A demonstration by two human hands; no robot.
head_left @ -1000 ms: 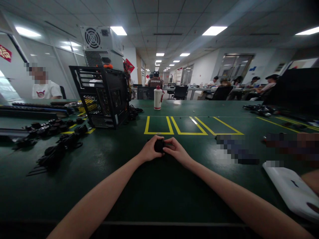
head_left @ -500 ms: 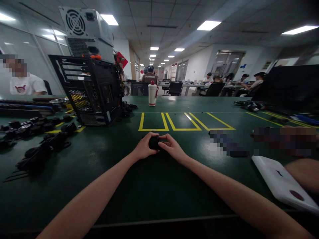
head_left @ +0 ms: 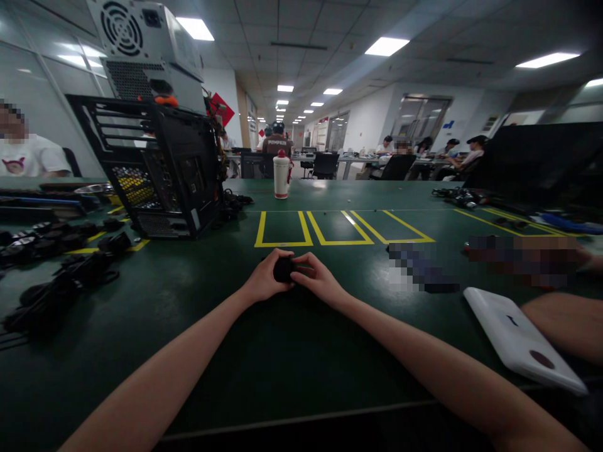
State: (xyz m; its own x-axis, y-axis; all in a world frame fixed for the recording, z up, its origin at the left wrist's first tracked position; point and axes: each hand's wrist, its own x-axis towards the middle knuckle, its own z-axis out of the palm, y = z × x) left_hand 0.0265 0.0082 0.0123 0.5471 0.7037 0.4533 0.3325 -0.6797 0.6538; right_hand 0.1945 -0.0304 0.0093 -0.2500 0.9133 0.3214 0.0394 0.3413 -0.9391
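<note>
A small round black object (head_left: 283, 270) is between my two hands, low over the green table (head_left: 254, 364). My left hand (head_left: 264, 279) curls its fingers and thumb around the object's left side. On its right side, my right hand (head_left: 318, 279) pinches it with thumb and fingertips. What kind of object it is cannot be made out. Beyond my hands, yellow tape outlines (head_left: 282, 243) mark the tabletop.
A black computer case (head_left: 160, 169) with metal power supplies on top stands at the left, near bundles of black cables (head_left: 61, 289). A white bottle (head_left: 281, 177) stands farther back. At the right lie a white device (head_left: 522, 339) and another person's arm (head_left: 565, 320).
The whole scene has shifted slightly left in the view. Both my hands keep their hold on the black object, and the other person's arm at the right has come further into view.
</note>
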